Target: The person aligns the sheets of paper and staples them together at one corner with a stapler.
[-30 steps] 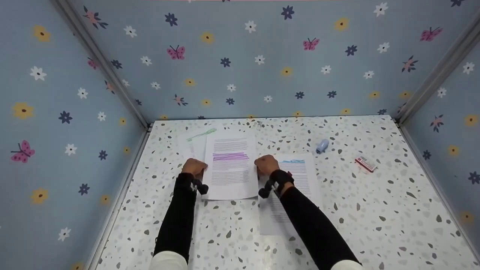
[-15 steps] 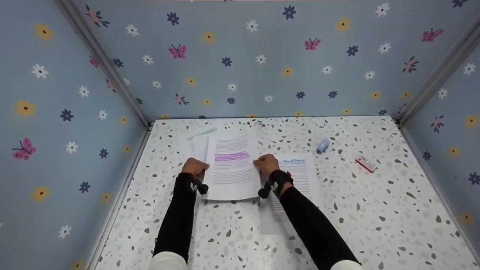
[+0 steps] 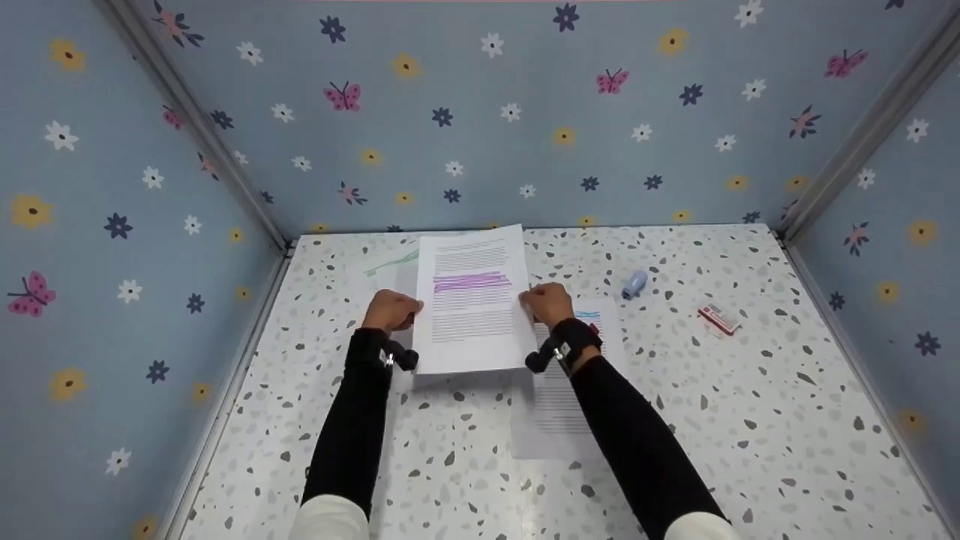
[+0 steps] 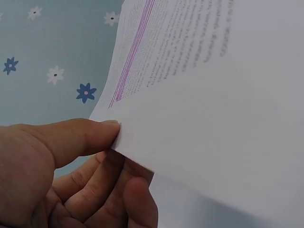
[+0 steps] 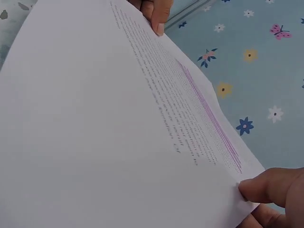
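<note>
A printed sheet of paper (image 3: 472, 352) with purple highlighter strokes is held up off the table, tilted toward the head camera. My left hand (image 3: 391, 310) pinches its left edge between thumb and fingers, and my right hand (image 3: 548, 303) pinches the right edge. In the left wrist view the thumb (image 4: 102, 133) lies on the printed face with the fingers behind. The right wrist view shows the right thumb (image 5: 266, 185) pressing the opposite edge. Below my right forearm lies another printed sheet (image 3: 555, 420) with blue marking, partly covered. A sheet with green strokes (image 3: 371, 281) lies behind the left hand, also partly hidden.
A light blue oval object (image 3: 635, 285) lies right of the sheets. Farther right is a small red and white box (image 3: 718, 319). The speckled table (image 3: 750, 420) is bounded by flower-patterned walls (image 3: 480, 112) at the back and both sides.
Both hands have raised the purple-marked sheet from the table and tilted it up; its top edge now stands higher, near the back wall. The head view has shifted slightly.
</note>
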